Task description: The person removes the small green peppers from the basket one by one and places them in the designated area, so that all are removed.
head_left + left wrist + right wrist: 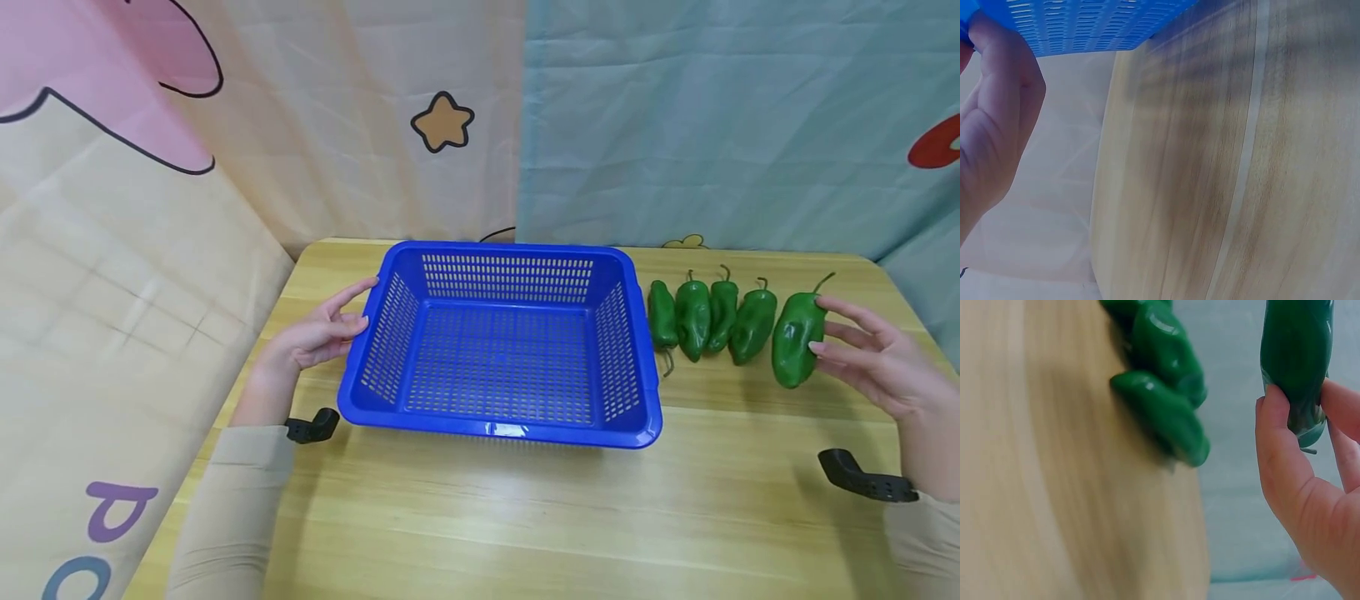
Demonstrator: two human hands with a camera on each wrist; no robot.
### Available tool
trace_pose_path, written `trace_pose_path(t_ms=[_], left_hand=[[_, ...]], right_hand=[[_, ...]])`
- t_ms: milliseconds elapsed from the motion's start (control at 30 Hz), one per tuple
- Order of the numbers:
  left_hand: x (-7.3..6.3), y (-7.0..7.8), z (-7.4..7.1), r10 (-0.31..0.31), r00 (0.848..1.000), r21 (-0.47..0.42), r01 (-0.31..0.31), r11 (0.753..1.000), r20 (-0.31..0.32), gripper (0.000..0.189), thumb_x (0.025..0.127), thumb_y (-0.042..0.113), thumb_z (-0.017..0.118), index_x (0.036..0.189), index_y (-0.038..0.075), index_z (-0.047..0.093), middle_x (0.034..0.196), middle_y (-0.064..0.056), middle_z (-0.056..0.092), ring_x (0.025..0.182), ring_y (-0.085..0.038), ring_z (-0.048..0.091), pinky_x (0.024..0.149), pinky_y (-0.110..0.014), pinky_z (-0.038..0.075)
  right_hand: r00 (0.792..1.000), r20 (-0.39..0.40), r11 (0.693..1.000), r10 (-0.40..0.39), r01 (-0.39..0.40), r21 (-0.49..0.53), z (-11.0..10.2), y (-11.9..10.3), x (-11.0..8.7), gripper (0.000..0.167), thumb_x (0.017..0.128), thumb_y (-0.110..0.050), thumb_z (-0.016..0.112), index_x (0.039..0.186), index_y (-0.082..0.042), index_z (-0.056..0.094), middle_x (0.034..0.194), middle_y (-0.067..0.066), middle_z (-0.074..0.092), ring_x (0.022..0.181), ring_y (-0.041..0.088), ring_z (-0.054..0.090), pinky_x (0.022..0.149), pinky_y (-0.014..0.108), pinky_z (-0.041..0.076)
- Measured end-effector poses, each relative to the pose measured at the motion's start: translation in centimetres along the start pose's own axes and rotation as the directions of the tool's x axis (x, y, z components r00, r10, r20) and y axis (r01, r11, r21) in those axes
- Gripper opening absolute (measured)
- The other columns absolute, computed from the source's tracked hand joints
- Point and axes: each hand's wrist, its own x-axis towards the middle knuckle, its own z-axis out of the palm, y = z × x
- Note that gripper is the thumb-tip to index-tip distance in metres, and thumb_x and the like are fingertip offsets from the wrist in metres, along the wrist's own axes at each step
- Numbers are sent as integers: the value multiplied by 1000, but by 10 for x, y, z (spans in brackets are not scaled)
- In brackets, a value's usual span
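A blue plastic basket (pixel 502 429) with slotted walls stands in the middle of the head view, its inside bare. My left hand (pixel 318 335) grips its left rim between thumb and fingers; in the left wrist view the hand (pixel 997 119) is at the basket's edge (pixel 1085 31). At the right, my right hand (pixel 877 354) pinches a green pepper (pixel 797 337) with a thin stem. The right wrist view has that pepper (pixel 1297 350) between thumb and fingers of the hand (pixel 1316 494), raised off the table.
Several more green peppers (pixel 708 317) lie in a row on the wooden table (pixel 480 517), between the basket's right side and my right hand. A printed curtain (pixel 712 125) hangs behind the table's back edge. Black camera mounts (pixel 862 479) stick out from both wrists.
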Motion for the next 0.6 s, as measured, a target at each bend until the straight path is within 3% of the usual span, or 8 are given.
trace_pose_path(t_ms=[167,600], left_hand=[[1,0,1,5,1000,1,-5,1000,-3,69,96,-4,41,150,22,5,98,-13,66,82,-21,66,72,-30,57],[4,-4,-5,26,999,-40,-25,999,23,67,98,-4,35,150,22,3,100,-14,65,81,-21,66,70,-30,57]], right_hand=[[1000,5,999,27,-27,45,-14,6,-3,61,89,24,29,131,-13,53,108,8,64,94,21,65,72,32,57],[980,-135,989,148,-142,51,-47,23,-11,60,91,20,36,121,-24,63,93,-3,62,86,14,65,66,30,57]])
